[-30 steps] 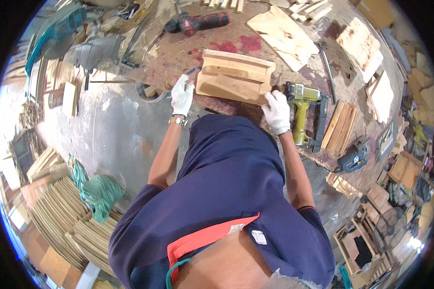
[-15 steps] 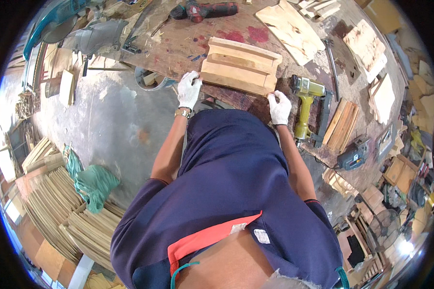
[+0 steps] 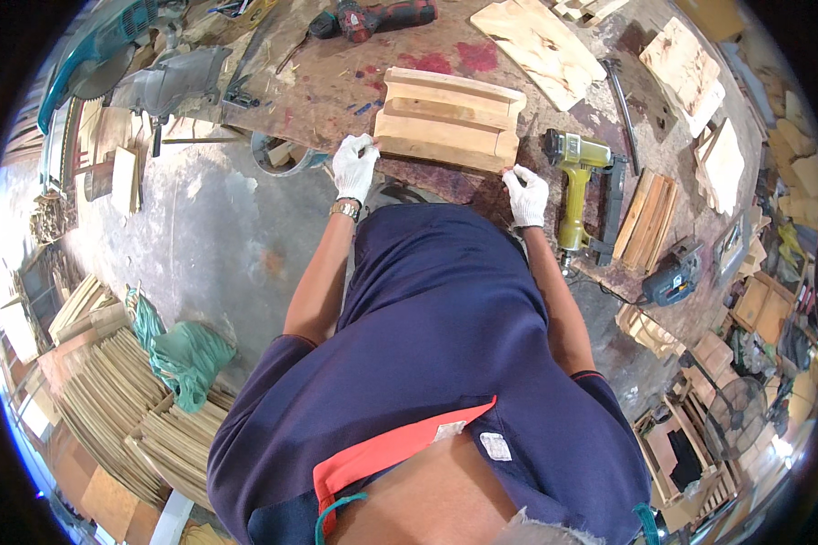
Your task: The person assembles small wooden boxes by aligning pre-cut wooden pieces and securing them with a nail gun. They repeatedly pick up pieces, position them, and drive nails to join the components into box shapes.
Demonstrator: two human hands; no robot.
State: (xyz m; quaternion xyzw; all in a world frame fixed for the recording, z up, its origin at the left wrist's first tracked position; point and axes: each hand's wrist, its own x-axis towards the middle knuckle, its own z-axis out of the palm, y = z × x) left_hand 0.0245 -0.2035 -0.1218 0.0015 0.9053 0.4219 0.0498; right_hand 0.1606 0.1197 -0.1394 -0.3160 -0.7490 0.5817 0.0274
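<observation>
A pale wooden assembly (image 3: 447, 143), made of long boards between two end pieces with wavy edges, lies on the workbench near its front edge. Both my hands wear white knitted gloves. My left hand (image 3: 354, 167) is closed at the assembly's near left corner, thumb and fingers pinched together. At the near right corner, my right hand (image 3: 525, 196) grips in the same way, its other fingers curled. Just right of that hand lies a yellow-green nail gun (image 3: 574, 186) with a dark magazine.
The stained workbench (image 3: 418, 189) also carries a red and black cordless drill (image 3: 359, 23), wood panels (image 3: 541, 50), a dark metal bar (image 3: 622, 113), stacked strips (image 3: 645, 221) and a jigsaw (image 3: 673, 275). A mitre saw (image 3: 100, 64) stands far left. A green bag (image 3: 191, 359) sits on stacked slats (image 3: 109, 409).
The view has shifted slightly. Both hands stay at the near corners of the wooden assembly, and nothing is taken up or let go.
</observation>
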